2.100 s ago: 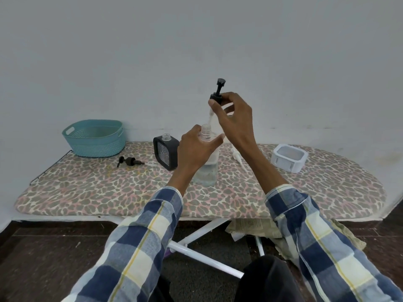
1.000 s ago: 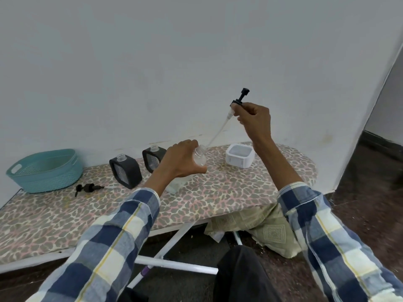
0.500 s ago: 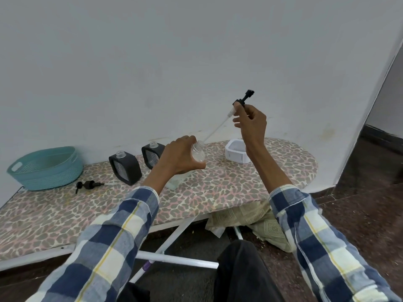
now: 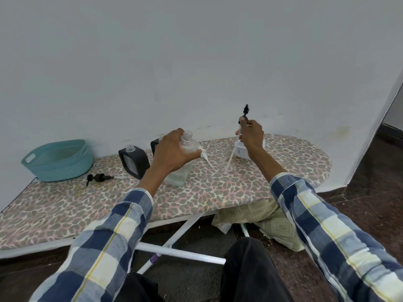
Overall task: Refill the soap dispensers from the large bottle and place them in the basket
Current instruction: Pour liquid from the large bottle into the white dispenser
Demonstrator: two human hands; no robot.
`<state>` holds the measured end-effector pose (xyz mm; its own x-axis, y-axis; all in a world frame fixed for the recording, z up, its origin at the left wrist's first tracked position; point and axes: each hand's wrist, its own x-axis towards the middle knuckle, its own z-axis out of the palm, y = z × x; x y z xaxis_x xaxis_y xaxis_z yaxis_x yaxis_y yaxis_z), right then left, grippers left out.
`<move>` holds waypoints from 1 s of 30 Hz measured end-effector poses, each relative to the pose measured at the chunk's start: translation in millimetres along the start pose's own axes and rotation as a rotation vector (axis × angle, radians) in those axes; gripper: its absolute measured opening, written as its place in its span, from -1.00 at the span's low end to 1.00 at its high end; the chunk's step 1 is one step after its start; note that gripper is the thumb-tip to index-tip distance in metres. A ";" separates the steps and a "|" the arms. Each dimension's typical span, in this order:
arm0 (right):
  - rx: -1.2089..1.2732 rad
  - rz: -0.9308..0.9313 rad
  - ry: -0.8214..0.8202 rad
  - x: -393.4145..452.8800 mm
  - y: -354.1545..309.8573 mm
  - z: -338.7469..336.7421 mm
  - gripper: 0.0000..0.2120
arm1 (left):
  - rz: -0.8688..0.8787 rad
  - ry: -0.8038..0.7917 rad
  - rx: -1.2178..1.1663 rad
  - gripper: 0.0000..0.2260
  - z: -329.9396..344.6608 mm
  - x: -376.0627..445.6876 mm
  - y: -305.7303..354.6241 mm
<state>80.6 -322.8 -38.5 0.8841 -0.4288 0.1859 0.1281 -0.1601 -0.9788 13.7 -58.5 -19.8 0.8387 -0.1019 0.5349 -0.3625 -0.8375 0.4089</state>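
Observation:
My left hand (image 4: 172, 154) grips the shoulder of the large clear bottle (image 4: 182, 171), which stands open-necked on the ironing board (image 4: 218, 188). My right hand (image 4: 250, 136) holds the bottle's black pump head (image 4: 245, 112) upright, its long white tube (image 4: 230, 159) hanging down to the board, clear of the bottle. One black square dispenser (image 4: 134, 162) stands uncapped left of the bottle. A second black dispenser (image 4: 155, 144) is mostly hidden behind my left hand. The teal basket (image 4: 57, 160) sits at the far left.
A loose black pump (image 4: 99, 177) lies near the basket. Another white pump tube (image 4: 206, 158) lies right of the bottle. A white square container (image 4: 241, 151) stands behind my right hand. The wall runs close behind the board; folded cloth lies on the floor underneath.
My right hand has pulled the pump tube fully out of the large bottle and lowered it to the right, tube tip now at the board. The bottle is back upright.

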 end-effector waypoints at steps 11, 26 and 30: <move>-0.740 -0.059 -0.402 -10.6 28.6 55.9 -0.66 | -0.126 0.129 -0.086 -0.50 -6.0 -5.4 -26.6; -0.650 -0.313 -0.193 -29.8 48.0 41.6 -0.65 | -0.237 0.189 -0.120 -0.49 -9.0 -9.0 -40.7; -0.932 -0.374 -0.053 -23.0 45.8 10.3 -0.45 | -0.229 0.196 -0.104 -0.47 -8.5 -9.1 -42.1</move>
<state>70.8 -311.1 -88.5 0.8807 -0.1725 0.4411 0.0184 -0.9181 -0.3958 17.8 -17.8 -35.6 0.8126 0.1973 0.5485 -0.2210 -0.7665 0.6030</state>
